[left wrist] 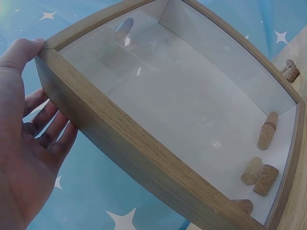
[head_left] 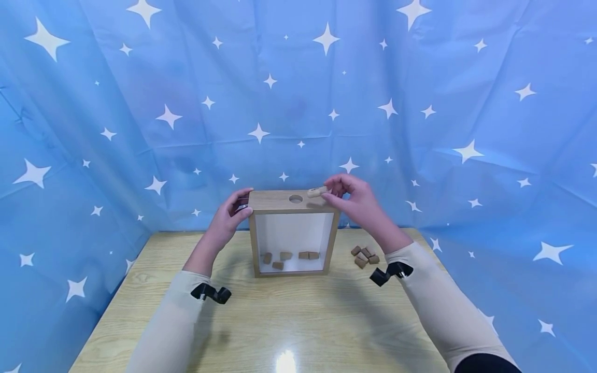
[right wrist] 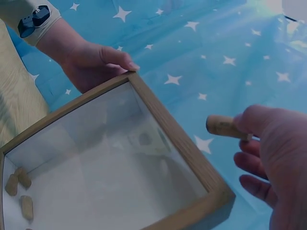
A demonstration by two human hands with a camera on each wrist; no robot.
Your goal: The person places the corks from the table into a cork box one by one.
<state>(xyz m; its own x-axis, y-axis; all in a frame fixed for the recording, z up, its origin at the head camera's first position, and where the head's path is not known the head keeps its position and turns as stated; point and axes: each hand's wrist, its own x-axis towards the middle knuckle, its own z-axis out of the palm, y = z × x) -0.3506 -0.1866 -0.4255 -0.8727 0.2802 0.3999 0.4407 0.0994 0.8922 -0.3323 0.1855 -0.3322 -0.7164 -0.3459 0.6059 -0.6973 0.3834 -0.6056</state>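
Observation:
A wooden shadow box with a clear front stands upright on the table, a round hole in its top. My left hand holds its upper left corner, thumb at the front edge and fingers along the side. Between thumb and fingertips my right hand pinches a wine cork just above the top, right of the hole. The right wrist view shows that cork sticking out past the thumb. Several corks lie inside at the bottom of the box.
A small pile of corks lies on the wooden table to the right of the box, near my right forearm. Behind the table hangs a blue curtain with white stars.

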